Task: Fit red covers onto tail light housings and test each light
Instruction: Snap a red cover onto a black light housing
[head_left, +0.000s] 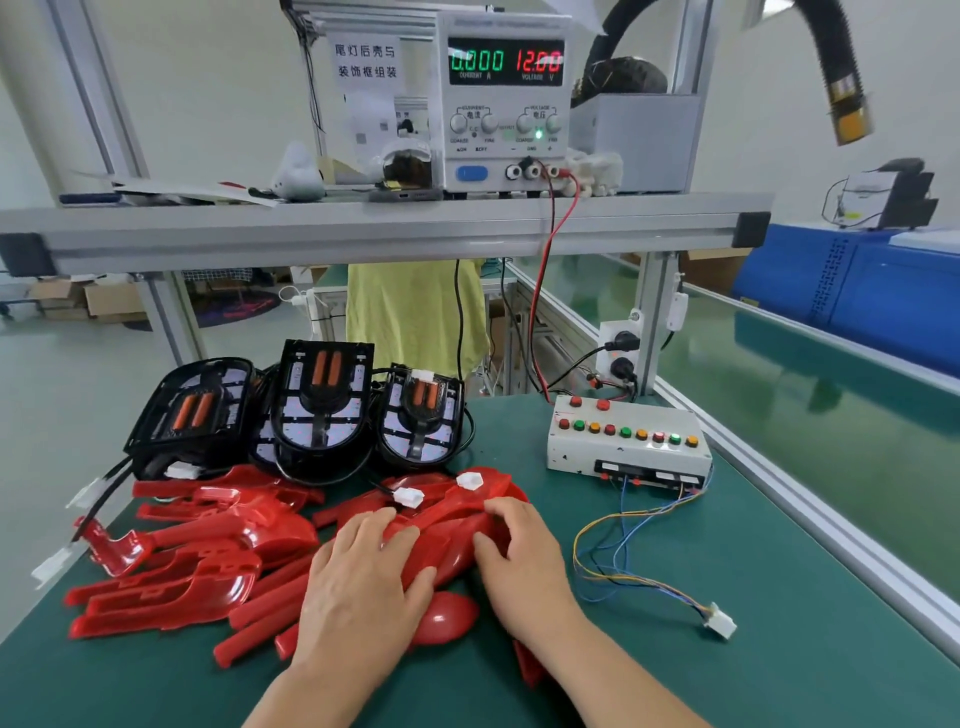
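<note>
A glossy red plastic cover (452, 525) near the green worktop's (779, 675) front edge is pressed under the left hand's (363, 566) flat fingers and gripped by the right hand's (524, 561) bent ones. Three black tail light housings (317, 410) by the far edge are left uncovered, and the test lead's white connector (722, 621) is seen unplugged. "0.000 A" and "12.00 V" are shown on the grey power supply (506, 98).

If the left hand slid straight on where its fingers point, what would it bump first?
Probably the small white plastic plug lying on the glossy red plastic cover the left hand presses; depth is unclear.
</note>
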